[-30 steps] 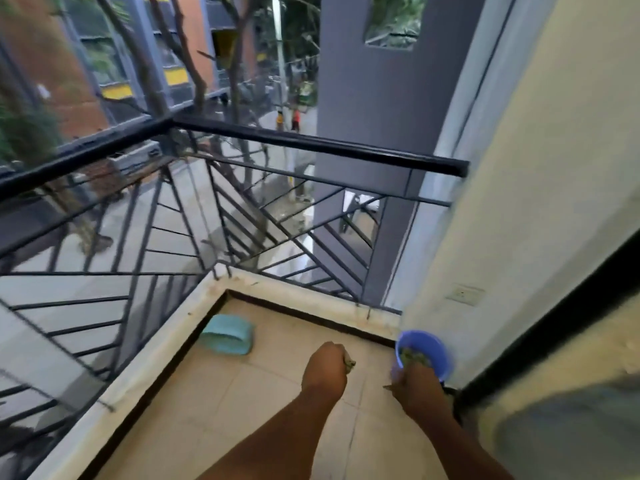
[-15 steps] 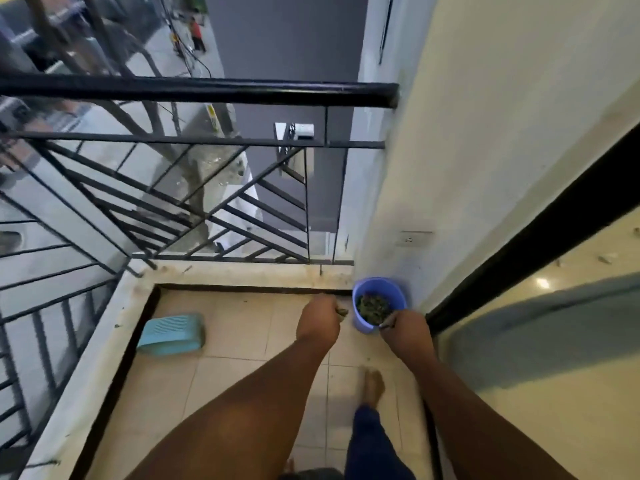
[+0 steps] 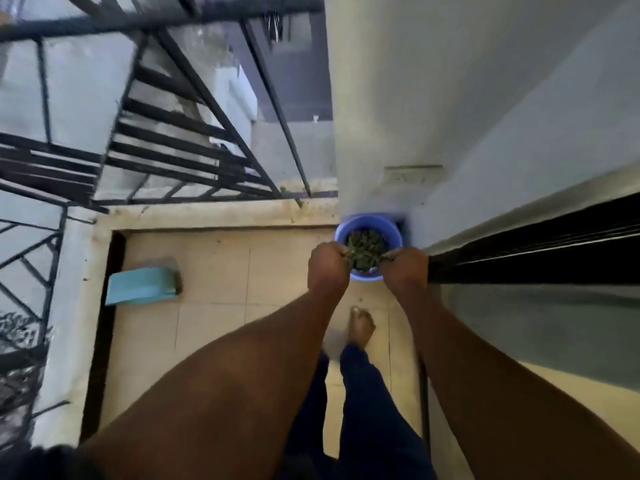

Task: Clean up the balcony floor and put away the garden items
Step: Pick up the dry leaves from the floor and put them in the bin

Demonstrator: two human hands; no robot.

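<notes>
Debris collection is judged underway: a blue bucket (image 3: pixel 369 233) of leaf litter stands in the floor's far corner, and dry scraps are pinched by left hand (image 3: pixel 327 266) and right hand (image 3: pixel 405 268) over its rim. Release into it is called for next; a turquoise dustpan (image 3: pixel 142 285) lies well apart.
</notes>
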